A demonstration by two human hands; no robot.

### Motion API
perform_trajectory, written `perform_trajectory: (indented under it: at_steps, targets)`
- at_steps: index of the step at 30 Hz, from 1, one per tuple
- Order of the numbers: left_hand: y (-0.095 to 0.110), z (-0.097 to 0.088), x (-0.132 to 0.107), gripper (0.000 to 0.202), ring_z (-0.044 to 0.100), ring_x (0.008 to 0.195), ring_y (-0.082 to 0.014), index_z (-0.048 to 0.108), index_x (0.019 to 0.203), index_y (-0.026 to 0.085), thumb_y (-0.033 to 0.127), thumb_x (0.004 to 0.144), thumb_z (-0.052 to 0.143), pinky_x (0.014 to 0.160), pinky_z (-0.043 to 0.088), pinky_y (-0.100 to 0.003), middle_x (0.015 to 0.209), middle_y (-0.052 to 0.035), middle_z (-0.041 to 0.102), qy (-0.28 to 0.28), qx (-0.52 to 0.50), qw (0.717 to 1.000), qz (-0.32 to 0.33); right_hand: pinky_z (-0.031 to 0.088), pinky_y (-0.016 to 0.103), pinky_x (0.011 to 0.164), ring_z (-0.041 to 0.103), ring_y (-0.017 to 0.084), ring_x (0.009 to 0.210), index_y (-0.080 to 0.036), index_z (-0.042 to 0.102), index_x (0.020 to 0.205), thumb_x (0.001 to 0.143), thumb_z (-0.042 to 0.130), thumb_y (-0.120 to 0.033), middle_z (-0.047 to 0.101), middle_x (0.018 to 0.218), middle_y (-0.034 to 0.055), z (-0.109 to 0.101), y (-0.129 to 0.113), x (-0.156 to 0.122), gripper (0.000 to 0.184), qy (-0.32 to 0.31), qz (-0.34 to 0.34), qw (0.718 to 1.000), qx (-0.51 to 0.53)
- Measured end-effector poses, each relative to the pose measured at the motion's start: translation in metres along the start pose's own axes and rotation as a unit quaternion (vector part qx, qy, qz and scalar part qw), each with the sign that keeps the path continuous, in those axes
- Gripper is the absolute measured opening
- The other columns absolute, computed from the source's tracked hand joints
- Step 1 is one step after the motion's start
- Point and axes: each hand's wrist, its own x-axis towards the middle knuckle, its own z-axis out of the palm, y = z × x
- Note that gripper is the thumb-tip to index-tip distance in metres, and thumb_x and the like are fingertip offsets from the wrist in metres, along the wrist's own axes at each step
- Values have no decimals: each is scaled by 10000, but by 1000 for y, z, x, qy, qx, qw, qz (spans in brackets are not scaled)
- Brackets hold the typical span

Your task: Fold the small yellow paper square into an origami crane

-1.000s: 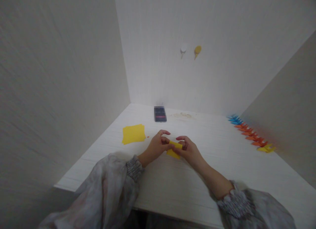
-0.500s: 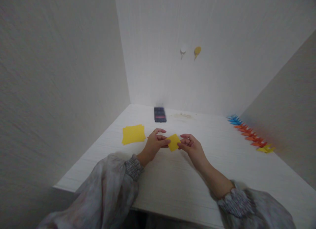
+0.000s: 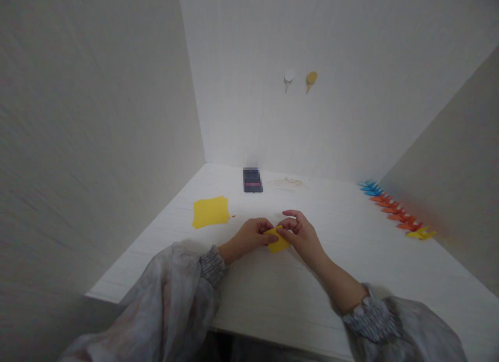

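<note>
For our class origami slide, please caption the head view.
Left hand and right hand pinch a small yellow paper at a white table.

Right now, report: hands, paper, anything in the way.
Left hand, right hand: both pinching the folded yellow paper. Paper low over the table. Yellow sheet to the left, phone beyond, both apart from hands.

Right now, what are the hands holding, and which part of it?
A small folded yellow paper. The left hand pinches its left edge, and the right hand pinches its top right edge.
</note>
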Motion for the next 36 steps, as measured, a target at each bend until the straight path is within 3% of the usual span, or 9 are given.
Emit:
perform_trajectory:
  at_steps: [4,7,11,16,22,27,36]
  targets:
    - [6,0,-1,286,551,570,-85,510,696,114,304,561,675,545,440,-206,660,-17,589,56,-42,997,10,444,284,617,558,149,691,-215,418,937,610,648,-281,569,756,3,1,2,1,405,19,-35,999,-31]
    - [10,0,-2,293,573,607,-97,476,665,122,316,567,673,577,459,-222,666,-15,590,100,-77,992,7,435,281,590,549,148,642,-192,500,797,670,588,-326,571,695,13,0,2,0,205,17,-27,995,-93]
    - [11,1,-3,290,570,601,-95,465,646,123,313,569,670,561,453,-212,651,-1,581,93,-95,991,6,418,272,563,531,143,586,-181,554,696,707,535,-352,572,603,6,-4,2,-1,173,21,-29,990,-135]
    - [14,0,-2,237,543,559,-75,515,693,127,262,574,668,526,428,-188,630,18,569,112,-113,987,26,402,255,527,501,128,540,-172,556,671,692,544,-358,536,562,-8,-7,2,-1,188,-4,-6,994,-107]
    - [14,-1,-2,228,571,580,-102,517,709,127,233,574,668,550,462,-228,664,-6,594,121,-148,982,4,391,235,523,462,107,528,-212,503,881,667,587,-292,465,566,-50,-5,2,-2,243,43,-70,991,-104]
    - [14,0,-2,225,586,580,-108,498,702,128,238,590,660,579,478,-255,661,-8,605,118,-166,979,7,419,270,611,517,133,620,-217,477,865,674,597,-312,528,649,-16,-4,1,-4,245,72,-77,989,-103]
    - [13,0,-2,245,591,587,-111,477,684,128,261,593,662,603,481,-266,633,-2,604,103,-170,980,17,433,276,611,551,145,649,-210,468,848,691,586,-314,581,699,12,-5,-1,-5,223,87,-95,984,-123]
